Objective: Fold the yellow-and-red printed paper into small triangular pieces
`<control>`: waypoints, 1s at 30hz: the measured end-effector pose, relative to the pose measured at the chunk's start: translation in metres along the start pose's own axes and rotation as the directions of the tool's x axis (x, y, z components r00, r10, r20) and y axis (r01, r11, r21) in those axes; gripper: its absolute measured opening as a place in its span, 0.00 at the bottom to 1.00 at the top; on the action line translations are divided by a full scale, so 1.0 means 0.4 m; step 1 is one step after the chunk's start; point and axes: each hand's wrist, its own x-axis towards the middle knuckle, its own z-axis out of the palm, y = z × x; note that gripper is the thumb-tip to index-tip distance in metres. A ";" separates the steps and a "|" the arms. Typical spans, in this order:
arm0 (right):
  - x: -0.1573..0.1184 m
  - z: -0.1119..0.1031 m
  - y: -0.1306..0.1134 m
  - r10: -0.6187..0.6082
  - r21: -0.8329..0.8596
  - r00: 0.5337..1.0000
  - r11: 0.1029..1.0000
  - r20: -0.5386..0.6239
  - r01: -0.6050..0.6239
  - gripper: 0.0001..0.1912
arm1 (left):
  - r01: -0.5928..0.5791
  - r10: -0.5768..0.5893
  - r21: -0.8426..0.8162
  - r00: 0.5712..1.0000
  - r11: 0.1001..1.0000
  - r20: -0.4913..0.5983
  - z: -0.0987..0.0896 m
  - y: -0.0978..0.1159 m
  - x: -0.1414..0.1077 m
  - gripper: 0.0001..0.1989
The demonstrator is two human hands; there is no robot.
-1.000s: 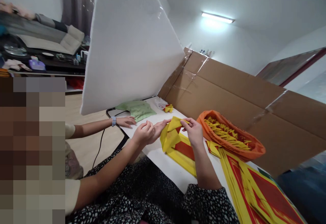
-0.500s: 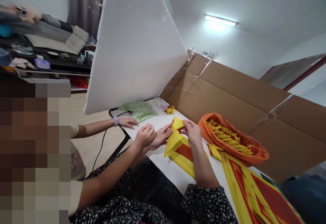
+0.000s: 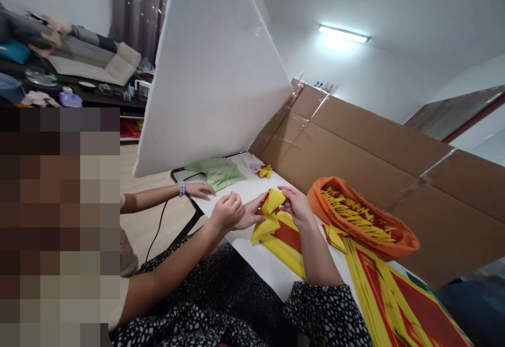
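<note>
A folded yellow-and-red piece of thin sheet material (image 3: 270, 213) is held up above the white table. My left hand (image 3: 252, 213) grips its left side between thumb and fingers. A co-worker's hand partly hides my left wrist. On the other side, my right hand (image 3: 299, 206) pinches at the top right edge of the piece. Under my hands lies a flat yellow-and-red sheet (image 3: 287, 236). Another small folded yellow-and-red piece (image 3: 334, 237) rests to the right of my right forearm.
An orange fabric bag (image 3: 315, 199) holds many folded yellow-and-red pieces. Long yellow-and-red sheets (image 3: 363, 284) lie at the right. A co-worker's hands (image 3: 228, 211) are close on the left. A green cloth (image 3: 221, 172), white board (image 3: 213, 73) and cardboard wall (image 3: 355, 136) stand around the table (image 3: 242, 239).
The piece in my hands has bent and folded into a narrower shape. My right hand has shifted slightly to the left along its top edge. The co-worker's hands stay nearly still.
</note>
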 end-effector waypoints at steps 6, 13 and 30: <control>-0.008 0.024 0.002 -0.106 -0.084 0.994 0.991 -0.019 0.104 0.22 | 0.056 -0.011 0.211 0.977 0.976 -0.212 -0.026 0.035 0.017 0.23; -0.019 0.048 0.001 -0.231 -0.151 0.972 0.960 0.041 0.235 0.30 | 0.078 -0.011 0.248 0.966 0.966 -0.260 -0.040 0.057 0.026 0.24; 0.015 0.072 -0.007 -0.126 0.009 0.982 0.992 0.141 0.126 0.29 | 0.010 -0.019 0.039 0.969 0.999 0.248 -0.035 0.048 0.017 0.15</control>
